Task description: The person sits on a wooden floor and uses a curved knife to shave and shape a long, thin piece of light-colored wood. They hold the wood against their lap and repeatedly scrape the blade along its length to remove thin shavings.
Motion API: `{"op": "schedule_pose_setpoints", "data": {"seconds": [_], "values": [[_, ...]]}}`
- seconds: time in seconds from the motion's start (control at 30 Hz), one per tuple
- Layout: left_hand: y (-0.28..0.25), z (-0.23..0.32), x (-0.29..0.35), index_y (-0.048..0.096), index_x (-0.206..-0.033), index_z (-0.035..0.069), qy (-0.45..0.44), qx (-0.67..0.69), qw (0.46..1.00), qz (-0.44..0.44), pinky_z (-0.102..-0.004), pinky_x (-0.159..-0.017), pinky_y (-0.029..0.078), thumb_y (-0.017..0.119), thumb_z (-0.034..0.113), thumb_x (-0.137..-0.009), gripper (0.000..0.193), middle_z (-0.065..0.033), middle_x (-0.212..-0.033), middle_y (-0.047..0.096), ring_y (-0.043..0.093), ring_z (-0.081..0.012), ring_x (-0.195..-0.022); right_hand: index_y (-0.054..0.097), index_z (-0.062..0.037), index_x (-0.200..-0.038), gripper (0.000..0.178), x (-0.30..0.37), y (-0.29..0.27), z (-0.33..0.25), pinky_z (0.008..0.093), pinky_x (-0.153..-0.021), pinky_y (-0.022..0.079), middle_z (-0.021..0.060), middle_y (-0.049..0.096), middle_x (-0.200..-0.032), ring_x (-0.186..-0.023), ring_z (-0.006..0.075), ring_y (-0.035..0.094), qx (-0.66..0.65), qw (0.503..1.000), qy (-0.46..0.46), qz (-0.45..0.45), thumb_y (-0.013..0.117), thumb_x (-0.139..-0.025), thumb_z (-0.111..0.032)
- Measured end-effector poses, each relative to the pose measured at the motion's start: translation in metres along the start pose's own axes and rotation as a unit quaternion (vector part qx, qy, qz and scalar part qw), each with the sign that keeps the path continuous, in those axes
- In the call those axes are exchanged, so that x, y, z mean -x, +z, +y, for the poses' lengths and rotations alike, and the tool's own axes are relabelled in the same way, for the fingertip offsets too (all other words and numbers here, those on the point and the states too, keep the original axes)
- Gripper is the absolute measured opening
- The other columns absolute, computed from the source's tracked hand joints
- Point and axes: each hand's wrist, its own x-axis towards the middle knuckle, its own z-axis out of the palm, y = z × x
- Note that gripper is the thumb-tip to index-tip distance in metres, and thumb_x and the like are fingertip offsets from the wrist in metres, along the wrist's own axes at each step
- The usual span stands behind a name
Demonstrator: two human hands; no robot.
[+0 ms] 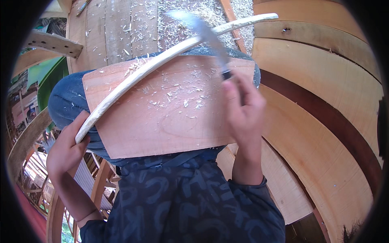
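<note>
My left hand (69,146) is closed round the near end of a long, pale, peeled wooden stick (135,76). The stick runs up and to the right, lying over a wooden board (170,117) across my lap. In my right hand (244,103) is a knife (221,56) with a dark handle, gripped with the fingers wrapped round it. Its curved blade is blurred by motion and crosses the stick near the far end. Whether the blade touches the wood I cannot tell. Thin wood shavings (186,103) lie scattered on the board.
More shavings (210,16) cover the plank floor (117,28) ahead. Wide wooden planks (324,73) form a wall or bench on the right. At the left stand wooden rails (54,43), with a green sheet (50,81) beyond them. My knees (67,95) support the board.
</note>
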Motion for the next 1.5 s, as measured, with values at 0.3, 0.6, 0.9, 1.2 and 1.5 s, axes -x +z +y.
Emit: {"op": "schedule_pose_setpoints", "data": {"seconds": [0.3, 0.6, 0.9, 1.2, 1.5], "values": [[0.003, -0.004, 0.002, 0.048, -0.121, 0.001, -0.015, 0.02, 1.0, 0.016, -0.033, -0.088, 0.04, 0.052, -0.007, -0.077, 0.045, -0.0154, -0.098, 0.055, 0.053, -0.0269, -0.094, 0.061, 0.0076, -0.107, 0.029, 0.005, 0.003, 0.0, 0.0237, -0.068, 0.046, 0.0058, 0.065, -0.084, -0.077, 0.0076, 0.055, 0.008, 1.0, 0.01, 0.026, 0.06, -0.092, -0.017], [0.004, 0.001, 0.001, 0.048, -0.121, 0.001, -0.001, 0.029, 0.999, 0.021, -0.0335, -0.088, 0.04, 0.052, -0.008, -0.075, 0.046, -0.0164, -0.101, 0.056, 0.052, -0.0303, -0.093, 0.06, 0.0074, -0.11, 0.029, -0.016, -0.015, 0.015, 0.0251, -0.063, 0.047, 0.0113, 0.064, -0.081, -0.07, 0.0116, 0.058, 0.182, 0.966, -0.114, 0.143, 0.061, -0.092, -0.016], [0.003, 0.001, 0.003, 0.046, -0.128, 0.003, -0.027, 0.01, 0.999, 0.014, -0.0322, -0.095, 0.037, 0.054, -0.007, -0.077, 0.052, -0.0169, -0.111, 0.056, 0.052, -0.0309, -0.103, 0.06, 0.0069, -0.11, 0.027, -0.004, -0.012, 0.008, 0.0203, -0.066, 0.043, 0.0013, 0.061, -0.083, -0.076, 0.0054, 0.051, -0.03, 0.999, 0.022, -0.013, 0.06, -0.093, -0.014], [0.007, -0.005, 0.004, 0.046, -0.128, 0.003, -0.001, -0.002, 0.999, 0.036, -0.0359, -0.094, 0.039, 0.055, -0.006, -0.077, 0.052, -0.017, -0.11, 0.057, 0.053, -0.0336, -0.104, 0.061, 0.0051, -0.109, 0.026, -0.008, -0.008, 0.012, 0.0253, -0.067, 0.047, 0.0071, 0.065, -0.084, -0.076, 0.0104, 0.057, 0.129, 0.981, -0.092, 0.115, 0.061, -0.092, -0.015], [0.001, -0.002, 0.002, 0.044, -0.134, 0.002, -0.039, -0.012, 0.999, 0.007, -0.0333, -0.099, 0.036, 0.056, -0.007, -0.078, 0.058, -0.0181, -0.119, 0.056, 0.052, -0.0295, -0.115, 0.061, 0.0074, -0.107, 0.024, 0.006, -0.02, 0.012, 0.02, -0.057, 0.039, -0.0011, 0.058, -0.078, -0.067, 0.0038, 0.048, 0.007, 0.998, -0.03, -0.053, 0.06, -0.092, -0.012]]}}
